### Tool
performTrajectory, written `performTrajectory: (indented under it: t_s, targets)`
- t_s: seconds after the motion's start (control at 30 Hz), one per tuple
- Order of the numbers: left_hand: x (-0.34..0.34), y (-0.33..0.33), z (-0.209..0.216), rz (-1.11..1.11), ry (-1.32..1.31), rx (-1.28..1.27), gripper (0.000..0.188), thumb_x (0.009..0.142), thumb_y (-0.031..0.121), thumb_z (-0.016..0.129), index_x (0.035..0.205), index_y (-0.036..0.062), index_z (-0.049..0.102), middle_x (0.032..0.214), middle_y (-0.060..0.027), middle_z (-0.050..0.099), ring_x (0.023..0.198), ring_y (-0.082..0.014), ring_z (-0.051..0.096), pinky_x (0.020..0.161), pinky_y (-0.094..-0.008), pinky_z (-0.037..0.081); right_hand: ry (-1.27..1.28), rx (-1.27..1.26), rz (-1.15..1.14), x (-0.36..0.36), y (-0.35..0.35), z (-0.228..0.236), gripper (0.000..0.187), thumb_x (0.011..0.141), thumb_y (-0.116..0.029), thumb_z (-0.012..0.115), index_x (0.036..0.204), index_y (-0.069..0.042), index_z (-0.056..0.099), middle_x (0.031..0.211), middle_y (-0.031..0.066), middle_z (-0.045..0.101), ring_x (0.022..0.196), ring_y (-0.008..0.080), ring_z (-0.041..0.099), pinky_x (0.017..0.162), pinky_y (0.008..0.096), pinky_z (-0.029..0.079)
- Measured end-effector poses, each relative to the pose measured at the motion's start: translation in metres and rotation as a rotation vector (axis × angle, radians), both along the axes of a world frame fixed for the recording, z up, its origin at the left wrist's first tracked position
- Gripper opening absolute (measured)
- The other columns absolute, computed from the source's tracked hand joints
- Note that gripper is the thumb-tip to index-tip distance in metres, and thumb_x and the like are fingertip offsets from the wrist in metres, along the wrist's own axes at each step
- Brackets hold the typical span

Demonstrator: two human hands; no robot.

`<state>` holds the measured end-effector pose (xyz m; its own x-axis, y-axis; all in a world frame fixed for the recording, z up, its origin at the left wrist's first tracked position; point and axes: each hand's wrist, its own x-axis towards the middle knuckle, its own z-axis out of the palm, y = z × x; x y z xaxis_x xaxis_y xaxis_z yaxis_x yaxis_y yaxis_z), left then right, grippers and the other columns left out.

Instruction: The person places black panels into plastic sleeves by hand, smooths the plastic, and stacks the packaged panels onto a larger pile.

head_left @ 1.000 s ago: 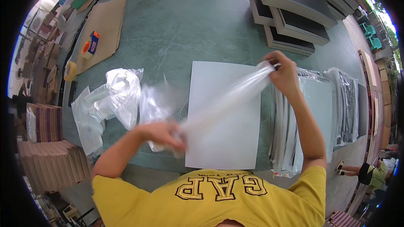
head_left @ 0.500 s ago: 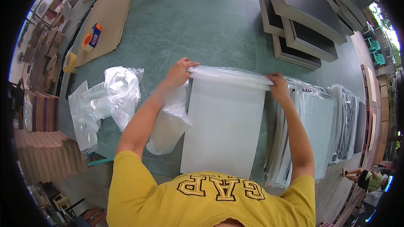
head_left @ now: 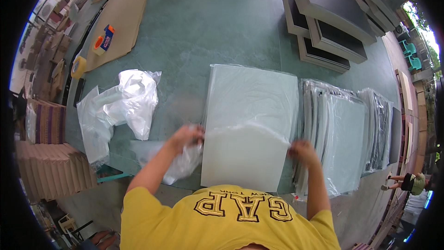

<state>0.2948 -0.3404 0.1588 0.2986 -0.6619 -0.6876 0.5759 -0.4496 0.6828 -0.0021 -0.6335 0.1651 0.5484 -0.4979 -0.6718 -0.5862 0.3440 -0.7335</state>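
Fingers (head_left: 198, 133) of our left hand (head_left: 186, 138) are looking pinched on the mouth edge of a clear plastic sleeve (head_left: 252, 95), though blur is hiding the exact contact; those of our right hand (head_left: 303, 152) are clamping the mouth's opposite side. The sleeve is covering the far part of the white sheet (head_left: 243, 162), which is lying flat on the green worktop (head_left: 208, 23) right in front of us; its near part is showing bare. The mouth is bowing away from us mid-span, so we should be keeping both sides level, drawing evenly and lifting the lip slightly so it isn't snagging on the sheet's edges. If one side is leading, we're risking creases or a tear. We should also be minding the loose plastic (head_left: 182, 169) by our left forearm and the wrapped sheets (head_left: 342, 143) just beside our right hand.
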Motion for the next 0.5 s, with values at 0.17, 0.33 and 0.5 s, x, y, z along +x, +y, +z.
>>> performTrajectory:
  t_s: [0.17,0.33,0.5]
  targets:
    - [-0.06,0.05,0.024,-0.101,-0.155,0.239,0.03,0.072,0.022,0.065,0.093,0.0021,0.056,0.075,-0.0055,0.056,0.063,-0.0135,0.054,0.056,-0.0259,0.045,0.227,0.041,0.036,-0.067,0.086,0.019,0.03,0.069,-0.018,0.068,0.09,0.0,0.056,0.084,0.0106,0.06,0.068,0.0171,0.058,0.062,0.0299,0.047]
    - [-0.087,0.001,0.044,-0.267,-1.594,0.017,0.046,0.067,0.035,0.069,0.098,0.0041,0.054,0.092,-0.0109,0.055,0.088,-0.025,0.052,0.07,-0.0351,0.045,-0.027,-1.009,0.339,-0.005,0.094,0.043,0.068,0.062,-0.027,0.074,0.118,-0.006,0.042,0.125,0.0178,0.034,0.112,0.0314,0.037,0.089,0.0397,0.035]
    - [-0.085,-0.081,-0.013,-0.278,-1.618,-0.273,0.04,0.068,0.034,0.068,0.087,0.0038,0.05,0.084,-0.0109,0.056,0.082,-0.0263,0.055,0.062,-0.0345,0.046,-0.091,-1.344,0.497,0.094,0.102,0.016,0.077,0.058,-0.029,0.073,0.122,-0.007,0.038,0.127,0.0163,0.035,0.116,0.0331,0.034,0.095,0.0424,0.028]
